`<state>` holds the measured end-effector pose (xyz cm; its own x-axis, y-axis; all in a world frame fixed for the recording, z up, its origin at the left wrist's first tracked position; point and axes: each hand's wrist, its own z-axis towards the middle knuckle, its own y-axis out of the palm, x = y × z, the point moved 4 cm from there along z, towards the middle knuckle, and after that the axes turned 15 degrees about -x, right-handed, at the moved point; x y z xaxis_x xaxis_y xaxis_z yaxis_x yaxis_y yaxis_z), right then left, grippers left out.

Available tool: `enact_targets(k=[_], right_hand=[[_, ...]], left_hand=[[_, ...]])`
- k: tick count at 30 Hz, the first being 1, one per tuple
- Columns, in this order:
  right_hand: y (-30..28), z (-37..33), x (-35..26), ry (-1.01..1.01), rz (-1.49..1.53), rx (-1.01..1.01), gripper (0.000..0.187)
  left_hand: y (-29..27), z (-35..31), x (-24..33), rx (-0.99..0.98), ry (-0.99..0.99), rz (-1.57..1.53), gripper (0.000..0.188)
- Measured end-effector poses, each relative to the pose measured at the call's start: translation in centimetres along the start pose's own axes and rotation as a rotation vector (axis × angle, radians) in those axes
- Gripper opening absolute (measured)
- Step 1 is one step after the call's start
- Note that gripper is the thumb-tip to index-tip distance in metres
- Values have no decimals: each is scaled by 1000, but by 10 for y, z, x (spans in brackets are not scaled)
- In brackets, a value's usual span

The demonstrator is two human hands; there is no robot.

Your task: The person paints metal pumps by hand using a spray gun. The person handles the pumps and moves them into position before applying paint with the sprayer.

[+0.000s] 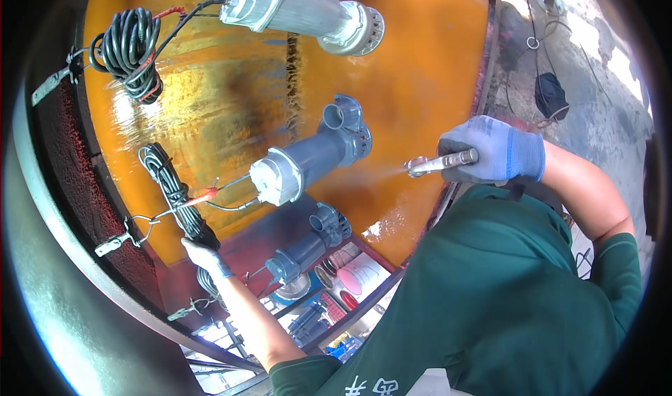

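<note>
My right hand [490, 149], in a grey-blue knit glove, is closed around a metal spray gun [442, 162]. A faint pale mist leaves its nozzle toward a submersible pump [308, 156], part dark grey-blue and part bare silver at its cable end. The gun and pump do not touch. My gloved left hand [206, 257] is closed on the lower end of a black coiled cable [171, 186], which connects to this pump. Its fingers are partly hidden by the coil. A red-wrapped tie [204, 195] runs from the pump to a metal hook [142, 228].
A silver pump [301, 12] with its cable coil [131, 53] hangs farther away; a dark grey-blue pump [301, 249] hangs nearer. An orange-coated panel [413, 67] stands behind them. A curved metal rail [59, 231] bounds the left. Buckets [360, 275] stand below. Hoses [509, 67] cross the right floor.
</note>
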<state>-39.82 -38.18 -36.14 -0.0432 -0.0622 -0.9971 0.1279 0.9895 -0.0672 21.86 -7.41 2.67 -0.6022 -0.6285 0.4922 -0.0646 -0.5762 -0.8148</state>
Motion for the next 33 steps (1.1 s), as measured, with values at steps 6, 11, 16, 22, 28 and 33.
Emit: enact_targets(k=[6,11,16,22,28,33], right_hand=[[-12,-3,-14,-196,195,238,19],[0,0,-21,-242,-139,55,21],[-15,8,-36,-310,223,135,20],[-7,15,-41,-244,-99,89,24],[1,16,-42,-279,-10,289,19],[35,10,-31,-115,-349,-32,23]], left_hand=[[23,-4,24,30,6,206,66],[22,20,11,-100,-43,-188,59],[-32,45,-8,-47,-37,-166,63],[32,40,11,-54,-102,-130,66],[37,23,23,-96,-71,-177,67],[39,22,12,-302,-188,-292,58]])
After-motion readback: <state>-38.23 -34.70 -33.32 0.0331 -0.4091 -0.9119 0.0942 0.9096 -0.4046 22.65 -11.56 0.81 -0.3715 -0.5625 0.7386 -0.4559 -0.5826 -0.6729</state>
